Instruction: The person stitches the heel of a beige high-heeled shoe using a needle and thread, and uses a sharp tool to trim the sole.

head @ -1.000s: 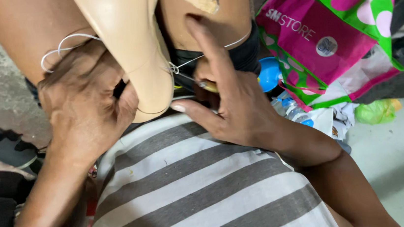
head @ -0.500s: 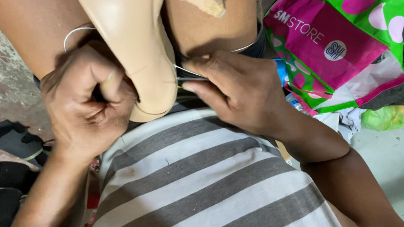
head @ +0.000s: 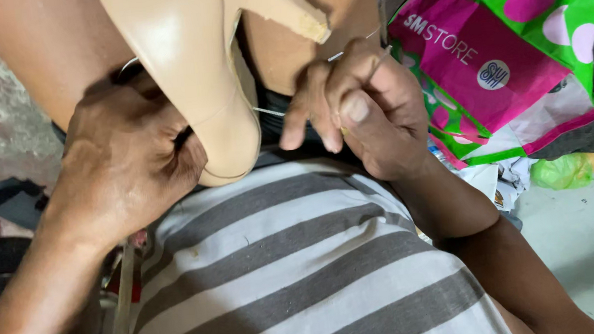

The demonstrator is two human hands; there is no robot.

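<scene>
A beige high-heeled shoe [head: 189, 61] rests between my knees, toe toward my striped shirt [head: 300, 275], heel block pointing right. My left hand [head: 126, 162] is closed around the shoe's left side near the toe. My right hand [head: 360, 110] pinches a thin needle [head: 378, 63] with a white thread [head: 266, 110] running taut from the shoe's right edge to my fingers.
A pink and green shopping bag with white dots [head: 512, 59] lies to the right, with crumpled plastic and a green wrapper [head: 562, 170] below it. Dark shoes [head: 13, 198] and a colourful item lie on the stained floor at the left.
My right hand has lifted away from the shoe's edge and drawn up and to the right, pulling the thread out. The left hand keeps its grip on the shoe.
</scene>
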